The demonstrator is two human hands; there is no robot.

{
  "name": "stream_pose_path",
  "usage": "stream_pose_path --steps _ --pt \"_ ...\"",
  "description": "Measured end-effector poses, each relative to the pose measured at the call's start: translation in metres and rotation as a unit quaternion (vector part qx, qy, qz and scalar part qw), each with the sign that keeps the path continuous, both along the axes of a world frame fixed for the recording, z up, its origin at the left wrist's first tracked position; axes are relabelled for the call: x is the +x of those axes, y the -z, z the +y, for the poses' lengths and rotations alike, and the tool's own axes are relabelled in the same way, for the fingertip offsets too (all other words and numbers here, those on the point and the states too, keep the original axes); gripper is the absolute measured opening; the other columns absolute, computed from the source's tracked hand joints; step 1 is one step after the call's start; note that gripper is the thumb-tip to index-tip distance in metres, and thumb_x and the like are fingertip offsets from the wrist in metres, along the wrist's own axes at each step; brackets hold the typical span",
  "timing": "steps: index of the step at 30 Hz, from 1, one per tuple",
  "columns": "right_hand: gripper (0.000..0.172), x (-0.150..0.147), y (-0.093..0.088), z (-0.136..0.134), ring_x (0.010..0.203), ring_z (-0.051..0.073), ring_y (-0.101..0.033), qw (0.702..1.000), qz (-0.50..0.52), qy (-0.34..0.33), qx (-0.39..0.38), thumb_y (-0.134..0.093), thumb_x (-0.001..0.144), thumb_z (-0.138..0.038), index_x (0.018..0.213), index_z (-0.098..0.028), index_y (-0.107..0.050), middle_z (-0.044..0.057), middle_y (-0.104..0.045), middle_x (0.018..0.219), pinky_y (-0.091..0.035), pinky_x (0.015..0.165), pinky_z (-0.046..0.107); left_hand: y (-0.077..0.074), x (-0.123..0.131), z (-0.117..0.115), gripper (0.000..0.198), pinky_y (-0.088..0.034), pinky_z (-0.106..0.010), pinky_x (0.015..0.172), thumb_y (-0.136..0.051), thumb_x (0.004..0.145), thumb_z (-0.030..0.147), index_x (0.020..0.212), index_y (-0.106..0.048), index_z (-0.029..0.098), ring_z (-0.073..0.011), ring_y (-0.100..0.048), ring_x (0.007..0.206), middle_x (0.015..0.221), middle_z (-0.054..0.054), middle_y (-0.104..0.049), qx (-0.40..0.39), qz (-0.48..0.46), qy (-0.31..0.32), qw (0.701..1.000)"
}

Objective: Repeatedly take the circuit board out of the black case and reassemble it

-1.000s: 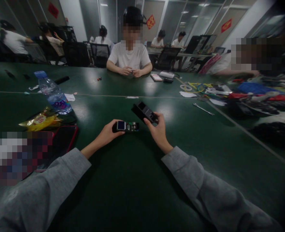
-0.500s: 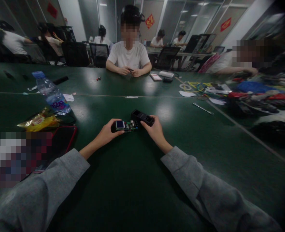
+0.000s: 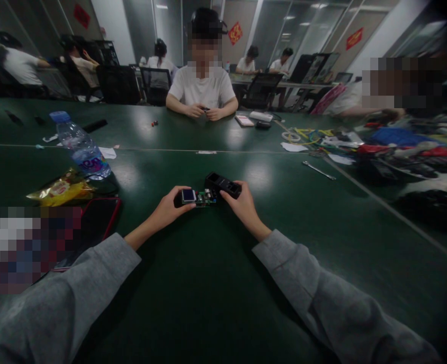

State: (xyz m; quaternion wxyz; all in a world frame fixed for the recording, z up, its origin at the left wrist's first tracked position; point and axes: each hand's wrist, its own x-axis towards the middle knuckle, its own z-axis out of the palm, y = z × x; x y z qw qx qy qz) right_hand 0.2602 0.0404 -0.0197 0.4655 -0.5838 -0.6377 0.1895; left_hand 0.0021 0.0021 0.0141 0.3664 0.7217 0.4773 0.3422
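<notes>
My left hand (image 3: 171, 203) is closed on a green circuit board (image 3: 204, 197), thumb on the near edge and fingers on the far edge. A small square screen (image 3: 188, 195) sits at the board's left end, and its right end carries several small parts. My right hand (image 3: 243, 199) grips a black plastic casing (image 3: 221, 184) with window-like cutouts, thumb on its near side. The casing lies tilted, just behind and to the right of the board. Their ends are close together; whether they touch I cannot tell. Both are at or just above the green table (image 3: 193, 283).
Left stand a plastic bottle (image 3: 83, 149), a yellow wrapper (image 3: 62, 188) and a red-edged phone (image 3: 100, 217). A wrench (image 3: 319, 171) lies right of my hands, with heaped cables (image 3: 307, 135) beyond. Across the table sits a person in a white shirt (image 3: 203, 88).
</notes>
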Motion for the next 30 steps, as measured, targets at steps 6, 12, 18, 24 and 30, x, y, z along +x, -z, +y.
stream_pose_path --steps 6,12,18,24,30 --pt "0.047 0.0013 0.0017 0.0004 0.100 0.030 -0.061 1.000 -0.003 -0.003 -0.001 -0.070 0.074 -0.041 0.111 -0.020 -0.050 0.012 -0.063 0.108 -0.048 0.087 0.050 0.0020 -0.0004 0.0010 0.049 -0.047 -0.046 0.098 -0.064 0.082 0.038 0.126 -0.048 0.025 -0.0253 -0.056 0.116 0.127 -0.007 -0.057 -0.006 -0.011 0.002 1.000" --pt "0.048 0.0016 0.0016 0.0004 0.099 0.030 -0.061 1.000 0.000 -0.008 -0.005 -0.070 0.074 -0.041 0.112 -0.020 -0.050 0.012 -0.063 0.108 -0.048 0.087 0.050 0.0005 0.0000 0.0002 0.048 -0.047 -0.046 0.097 -0.064 0.082 0.038 0.125 -0.049 0.024 -0.0253 -0.056 0.116 0.127 -0.007 -0.057 -0.007 -0.010 0.001 1.000" --pt "0.047 0.0009 0.0018 0.0009 0.100 0.030 -0.061 1.000 -0.008 -0.003 0.000 -0.069 0.074 -0.040 0.112 -0.019 -0.049 0.012 -0.062 0.108 -0.047 0.088 0.051 0.0021 0.0010 0.0018 0.047 -0.047 -0.044 0.097 -0.066 0.081 0.039 0.123 -0.050 0.023 -0.0236 -0.058 0.112 0.121 -0.006 -0.060 0.004 -0.017 0.000 1.000" --pt "0.047 0.0010 0.0011 0.0002 0.101 0.030 -0.060 1.000 -0.019 -0.008 0.003 -0.066 0.074 -0.032 0.115 -0.020 -0.049 0.012 -0.061 0.110 -0.046 0.090 0.053 0.0000 0.0018 0.0001 0.047 -0.048 -0.044 0.096 -0.065 0.082 0.039 0.123 -0.050 0.024 -0.0237 -0.058 0.113 0.123 -0.006 -0.059 0.002 -0.011 -0.001 1.000" --pt "0.046 -0.0013 -0.0034 -0.0031 0.106 0.030 -0.058 1.000 0.000 -0.024 0.007 -0.065 0.076 -0.033 0.117 -0.018 -0.051 0.013 -0.060 0.114 -0.046 0.092 0.051 -0.0027 0.0020 -0.0013 0.046 -0.048 -0.045 0.096 -0.065 0.082 0.039 0.123 -0.049 0.025 -0.0246 -0.058 0.114 0.123 -0.006 -0.059 -0.004 -0.011 -0.003 1.000"
